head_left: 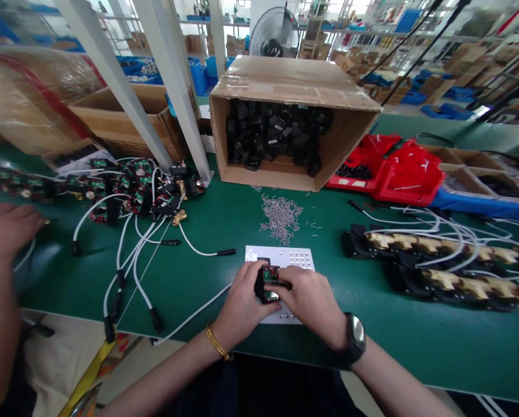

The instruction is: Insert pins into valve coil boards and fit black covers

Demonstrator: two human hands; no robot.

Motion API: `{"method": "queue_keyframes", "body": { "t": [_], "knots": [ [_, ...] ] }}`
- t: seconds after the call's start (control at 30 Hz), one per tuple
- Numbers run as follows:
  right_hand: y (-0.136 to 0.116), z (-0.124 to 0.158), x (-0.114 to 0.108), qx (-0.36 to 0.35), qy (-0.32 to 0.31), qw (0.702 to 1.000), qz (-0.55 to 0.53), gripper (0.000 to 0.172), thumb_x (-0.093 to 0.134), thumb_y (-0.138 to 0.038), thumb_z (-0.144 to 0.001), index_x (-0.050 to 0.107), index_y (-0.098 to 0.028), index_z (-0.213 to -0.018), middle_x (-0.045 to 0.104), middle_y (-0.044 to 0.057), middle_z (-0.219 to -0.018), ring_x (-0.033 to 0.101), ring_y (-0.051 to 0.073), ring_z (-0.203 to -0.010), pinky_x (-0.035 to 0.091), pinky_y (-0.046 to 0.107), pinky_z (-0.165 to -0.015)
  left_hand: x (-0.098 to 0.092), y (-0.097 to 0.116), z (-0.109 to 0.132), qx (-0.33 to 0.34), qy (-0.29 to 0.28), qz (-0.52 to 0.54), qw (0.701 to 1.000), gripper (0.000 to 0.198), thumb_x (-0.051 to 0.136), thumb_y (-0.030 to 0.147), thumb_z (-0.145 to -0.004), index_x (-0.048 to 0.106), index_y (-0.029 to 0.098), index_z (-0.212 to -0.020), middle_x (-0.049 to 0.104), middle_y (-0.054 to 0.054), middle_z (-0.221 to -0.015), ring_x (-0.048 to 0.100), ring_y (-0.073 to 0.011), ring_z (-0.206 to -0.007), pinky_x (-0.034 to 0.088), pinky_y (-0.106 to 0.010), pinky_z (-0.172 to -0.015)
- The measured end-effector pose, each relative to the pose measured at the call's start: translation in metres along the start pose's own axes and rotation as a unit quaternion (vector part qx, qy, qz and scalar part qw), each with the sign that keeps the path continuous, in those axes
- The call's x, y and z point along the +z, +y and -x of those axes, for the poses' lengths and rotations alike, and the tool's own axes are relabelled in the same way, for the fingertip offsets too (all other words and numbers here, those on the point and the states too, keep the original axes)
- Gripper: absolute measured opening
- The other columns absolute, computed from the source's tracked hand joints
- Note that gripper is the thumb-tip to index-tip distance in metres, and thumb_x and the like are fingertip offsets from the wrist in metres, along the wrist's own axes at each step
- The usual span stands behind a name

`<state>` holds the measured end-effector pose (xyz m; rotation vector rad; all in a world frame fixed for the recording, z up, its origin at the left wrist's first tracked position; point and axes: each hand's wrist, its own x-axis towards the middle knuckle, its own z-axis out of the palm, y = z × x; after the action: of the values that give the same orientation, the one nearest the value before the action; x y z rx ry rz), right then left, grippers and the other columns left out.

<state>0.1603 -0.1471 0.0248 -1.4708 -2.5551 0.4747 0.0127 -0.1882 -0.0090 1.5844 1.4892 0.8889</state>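
Note:
Both my hands meet over a white jig plate [296, 258] at the near edge of the green table. My left hand [242, 304], with a gold bracelet, is closed around a small black housing [268, 284] that carries a green circuit board. My right hand [309, 301], with a black watch on the wrist, pinches the same part from the right side. A white cable [190, 318] runs from the part off to the left. Just beyond the plate lies a scatter of small metal pins [280, 217].
A cardboard box [285, 87] on its side holds several black parts. Wired circuit boards [124, 185] pile at left, finished black-and-brass assemblies [437, 260] at right, red bins [398, 168] behind. Another person's hand [7, 226] rests on the table at far left.

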Motion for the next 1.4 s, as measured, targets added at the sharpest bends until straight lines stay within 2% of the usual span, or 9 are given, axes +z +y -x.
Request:
{"method": "queue_keyframes", "body": {
  "t": [0.17,0.37,0.63,0.73,0.83,0.93,1.07,1.2,1.4],
  "knots": [
    [0.002,0.008,0.023,0.006,0.088,0.990,-0.107,0.003,0.055,-0.021,-0.084,0.057,-0.018,-0.083,0.062,0.003,-0.078,0.059,0.016,-0.068,0.040,0.024,-0.058,0.000,-0.002,-0.003,0.019,-0.009,0.008,1.000,0.062,0.073,0.013,-0.064,0.044,0.023,-0.118,0.050,-0.006,-0.117,0.047,-0.0213,-0.112,0.038,-0.036,-0.099],
    [0.005,0.017,0.014,-0.027,0.031,0.989,-0.142,0.025,0.050,-0.002,-0.077,0.058,-0.019,-0.094,0.062,0.004,-0.089,0.060,0.016,-0.078,0.044,0.025,-0.065,0.000,-0.005,-0.003,0.029,-0.015,0.010,0.999,0.066,0.076,0.015,-0.061,0.044,0.023,-0.118,0.049,-0.006,-0.118,0.047,-0.0216,-0.113,0.037,-0.038,-0.100],
    [0.009,-0.004,0.007,0.032,0.061,0.979,-0.190,0.015,0.068,-0.020,-0.073,0.057,-0.019,-0.082,0.056,0.002,-0.085,0.055,0.017,-0.075,0.042,0.028,-0.066,-0.002,-0.010,-0.005,0.030,-0.036,0.002,0.999,0.068,0.077,0.022,-0.061,0.043,0.023,-0.120,0.048,-0.006,-0.119,0.046,-0.0227,-0.114,0.037,-0.039,-0.100],
    [0.027,0.006,0.011,0.049,0.127,0.941,-0.310,0.020,0.053,-0.036,-0.086,0.060,-0.018,-0.082,0.059,0.004,-0.083,0.056,0.018,-0.078,0.043,0.030,-0.071,-0.011,-0.016,-0.012,-0.001,-0.031,0.057,0.998,0.063,0.076,0.028,-0.062,0.047,0.022,-0.117,0.049,-0.006,-0.115,0.050,-0.0226,-0.109,0.040,-0.038,-0.097],
    [0.054,0.033,0.013,0.129,0.185,0.883,-0.412,0.058,0.018,-0.052,-0.094,0.064,-0.018,-0.080,0.061,0.006,-0.080,0.054,0.016,-0.070,0.043,0.029,-0.065,-0.024,-0.016,-0.018,-0.043,-0.063,0.160,0.984,0.057,0.074,0.034,-0.063,0.051,0.017,-0.112,0.048,-0.007,-0.114,0.055,-0.0216,-0.103,0.044,-0.036,-0.092],
    [0.068,0.059,0.022,0.241,0.184,0.815,-0.493,0.075,0.006,-0.065,-0.087,0.062,-0.018,-0.069,0.053,0.003,-0.056,0.046,0.013,-0.049,0.036,0.025,-0.045,-0.033,-0.004,-0.020,-0.011,-0.216,0.160,0.963,0.055,0.076,0.039,-0.057,0.059,0.018,-0.105,0.051,-0.008,-0.119,0.053,-0.0244,-0.109,0.041,-0.038,-0.096],
    [0.056,0.073,0.043,0.312,0.147,0.728,-0.593,0.057,0.037,-0.070,-0.080,0.060,-0.018,-0.075,0.059,0.003,-0.055,0.052,0.015,-0.046,0.042,0.026,-0.043,-0.028,0.010,-0.021,0.052,-0.389,0.048,0.919,0.054,0.079,0.040,-0.054,0.064,0.023,-0.103,0.055,-0.007,-0.127,0.050,-0.0271,-0.117,0.037,-0.039,-0.100],
    [0.044,0.075,0.062,0.310,0.163,0.775,-0.526,0.037,0.069,-0.051,-0.068,0.060,-0.017,-0.080,0.066,0.005,-0.065,0.062,0.021,-0.059,0.051,0.035,-0.059,-0.021,0.007,-0.022,0.037,-0.440,0.022,0.897,0.050,0.078,0.040,-0.056,0.064,0.025,-0.101,0.044,-0.004,-0.138,0.049,-0.0274,-0.119,0.040,-0.036,-0.097],
    [0.043,0.080,0.069,0.299,0.217,0.798,-0.476,0.028,0.061,-0.043,-0.079,0.063,-0.016,-0.081,0.068,0.007,-0.070,0.065,0.021,-0.061,0.053,0.034,-0.060,-0.019,0.003,-0.026,0.005,-0.464,0.010,0.886,0.045,0.077,0.042,-0.057,0.064,0.027,-0.098,0.031,0.000,-0.146,0.050,-0.0275,-0.119,0.043,-0.031,-0.092]
  ]
}}
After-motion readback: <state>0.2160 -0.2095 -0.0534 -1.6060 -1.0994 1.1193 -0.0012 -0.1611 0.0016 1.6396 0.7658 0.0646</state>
